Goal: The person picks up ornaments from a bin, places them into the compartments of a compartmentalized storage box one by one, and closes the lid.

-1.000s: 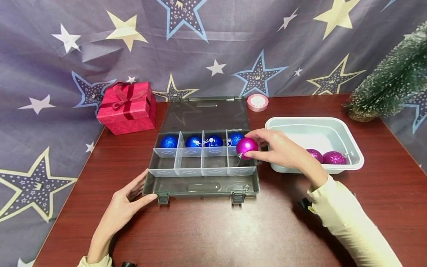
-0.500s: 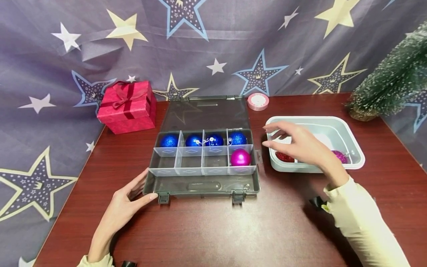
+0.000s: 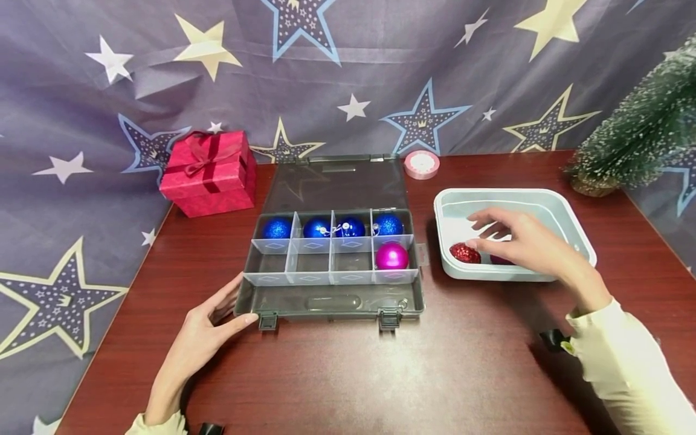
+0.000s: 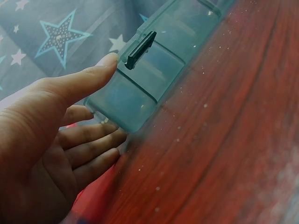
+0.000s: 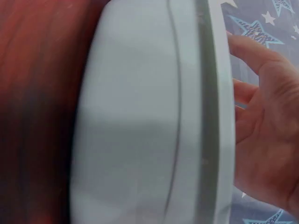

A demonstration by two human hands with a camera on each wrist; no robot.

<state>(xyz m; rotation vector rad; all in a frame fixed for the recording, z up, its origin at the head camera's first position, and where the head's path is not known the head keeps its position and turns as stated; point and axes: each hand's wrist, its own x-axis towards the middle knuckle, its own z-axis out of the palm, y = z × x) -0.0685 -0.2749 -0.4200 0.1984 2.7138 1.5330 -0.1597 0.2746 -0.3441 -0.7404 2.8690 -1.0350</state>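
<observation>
In the head view, my left hand (image 3: 198,335) rests at the front left corner of an open clear-grey compartment box (image 3: 328,300), thumb on its front edge and fingers along its side. Blue Christmas baubles (image 3: 277,229) fill the back row. A shiny magenta bauble (image 3: 391,257) sits in the rightmost compartment of the middle row. Inside the pale plastic basin (image 3: 577,220), a red glitter bauble (image 3: 464,254) lies by my right thumb. My right hand (image 3: 530,241) is over the basin with fingers spread, partly covering a purple bauble (image 3: 500,260).
Behind the box's raised lid stands a pink ribbon roll (image 3: 422,164). A red gift box (image 3: 209,175) is at the back left, and a small frosted tree (image 3: 636,133) at the back right. A starry cloth (image 3: 348,72) hangs behind the table.
The magenta bauble was set down in the rightmost middle-row compartment and let go. My right hand then moved right, over the basin. My left hand stayed at the box corner.
</observation>
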